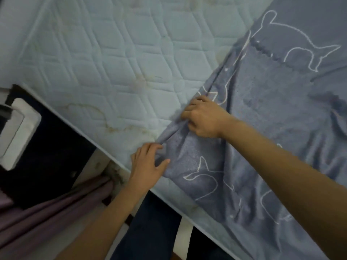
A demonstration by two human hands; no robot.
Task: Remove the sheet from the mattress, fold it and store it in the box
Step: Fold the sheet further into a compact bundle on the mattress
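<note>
Grey-blue sheet (281, 113) with white outline animals, pale quilted stained mattress (116, 59), mauve curtain (47, 214)

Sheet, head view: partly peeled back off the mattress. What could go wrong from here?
1. The right hand grips the sheet in a bunch, so the folds may come out uneven.
2. The left hand only lies flat on it at the mattress edge; the overhang could slide off.
3. Its far corners are out of view; if still hooked, pulling may snag.

The quilted, stained mattress (105, 59) carries a blue-grey sheet (281, 109) over its right part.
</note>
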